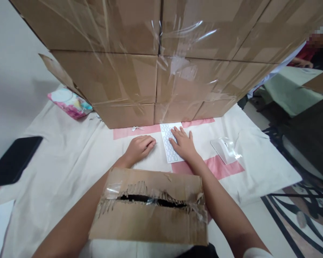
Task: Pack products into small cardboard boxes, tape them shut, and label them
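A white sheet of small blue-outlined labels (167,139) lies on the white cloth (70,157) in front of a stack of taped cardboard boxes (156,71). My right hand (183,144) lies flat on the sheet's right side, fingers spread and open. Just left of the sheet, my left hand (139,147) rests on the cloth with its fingers curled loosely under; whether it holds anything is hidden. Between my forearms, close to me, sits a torn cardboard box (150,211) with a ragged slit in its top.
A clear plastic packet (225,148) lies right of the sheet. A pink patterned pack (70,103) sits at the left by the boxes, a black flat object (13,159) at far left. Another person (312,50) is at the far right beyond a green surface.
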The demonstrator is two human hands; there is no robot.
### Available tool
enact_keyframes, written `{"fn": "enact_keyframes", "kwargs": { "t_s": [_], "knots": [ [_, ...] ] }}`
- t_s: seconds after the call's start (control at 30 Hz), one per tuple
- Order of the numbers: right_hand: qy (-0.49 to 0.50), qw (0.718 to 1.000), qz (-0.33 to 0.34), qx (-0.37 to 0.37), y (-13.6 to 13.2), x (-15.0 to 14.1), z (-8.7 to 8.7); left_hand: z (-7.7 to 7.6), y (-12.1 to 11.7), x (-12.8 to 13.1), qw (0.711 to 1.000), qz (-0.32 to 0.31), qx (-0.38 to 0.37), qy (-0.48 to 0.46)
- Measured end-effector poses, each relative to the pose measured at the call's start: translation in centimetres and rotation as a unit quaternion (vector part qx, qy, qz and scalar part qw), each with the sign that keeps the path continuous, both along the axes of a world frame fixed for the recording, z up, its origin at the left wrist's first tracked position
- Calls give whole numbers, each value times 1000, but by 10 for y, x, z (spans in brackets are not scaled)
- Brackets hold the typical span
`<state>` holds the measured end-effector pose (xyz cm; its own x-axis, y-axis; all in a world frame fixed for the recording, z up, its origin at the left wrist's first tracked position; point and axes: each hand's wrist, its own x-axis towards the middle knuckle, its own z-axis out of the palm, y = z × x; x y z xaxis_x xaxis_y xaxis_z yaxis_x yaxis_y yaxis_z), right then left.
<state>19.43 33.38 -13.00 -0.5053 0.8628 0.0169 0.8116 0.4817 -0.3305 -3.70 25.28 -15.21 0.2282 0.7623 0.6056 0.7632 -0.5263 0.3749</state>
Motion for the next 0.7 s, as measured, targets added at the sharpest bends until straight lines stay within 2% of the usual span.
{"fn": "enact_keyframes", "kwargs": {
  "t_s": [0.1, 0.5, 0.6, 0.7],
  "knots": [
    [-11, 1000, -6, -12, 3, -2, -5, -1, 1, 0, 1000, -9, -8, 7],
    [-28, 999, -12, 15, 8, -7, -19, -2, 1, 1, 998, -12, -49, 21],
    [-11, 1000, -3, 1, 14, -8, -16, -1, 2, 2, 998, -27, -51, 26],
    [72, 997, 8, -4, 16, -4, -4, 1, 3, 3, 997, -45, -54, 39]
  ]
}}
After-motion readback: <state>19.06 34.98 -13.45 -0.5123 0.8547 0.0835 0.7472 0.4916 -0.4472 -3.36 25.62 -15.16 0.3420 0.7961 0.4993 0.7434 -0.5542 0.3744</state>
